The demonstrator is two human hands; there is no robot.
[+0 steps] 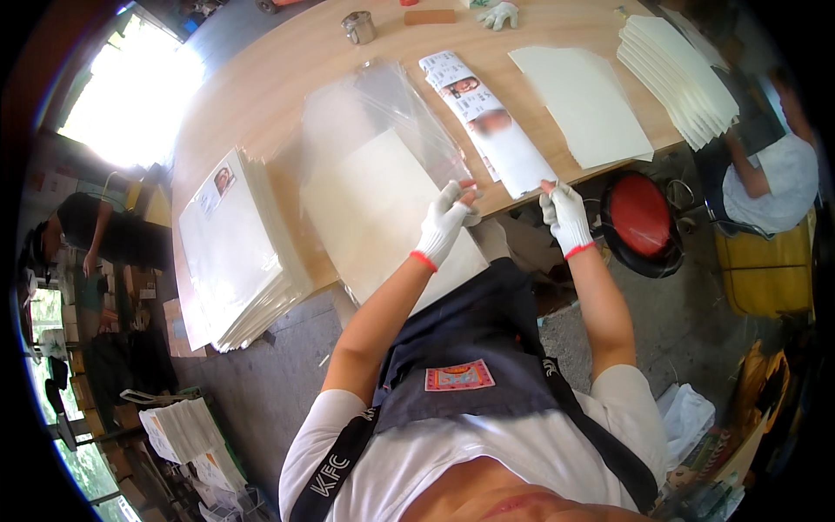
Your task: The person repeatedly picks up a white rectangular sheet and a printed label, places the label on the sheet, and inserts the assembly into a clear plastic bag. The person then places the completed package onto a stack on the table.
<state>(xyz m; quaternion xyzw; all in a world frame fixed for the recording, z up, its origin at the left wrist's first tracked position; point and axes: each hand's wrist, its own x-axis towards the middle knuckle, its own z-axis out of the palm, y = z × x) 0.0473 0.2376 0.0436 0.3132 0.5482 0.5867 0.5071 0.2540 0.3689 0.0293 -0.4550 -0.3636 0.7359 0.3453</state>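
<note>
My right hand point(566, 217), in a white glove with bare fingertips, pinches the near corner of a stack of long printed label sheets point(515, 163) at the table's edge. The sheets carry small portrait pictures and dark print. My left hand point(444, 224), gloved the same way, hovers over a cream board point(374, 187) with its thumb and forefinger apart and nothing visible between them. That board lies partly over or inside clear plastic sleeves point(361, 100) and sticks out past the table's near edge.
On the left of the wooden table point(261, 104) stands a thick pile of sleeved boards point(235, 252). Blank cream boards point(587, 104) and a fanned stack point(678, 78) lie right. A metal cup point(357, 28) and glove point(499, 16) sit far back. A red stool point(642, 222) stands below; people are nearby.
</note>
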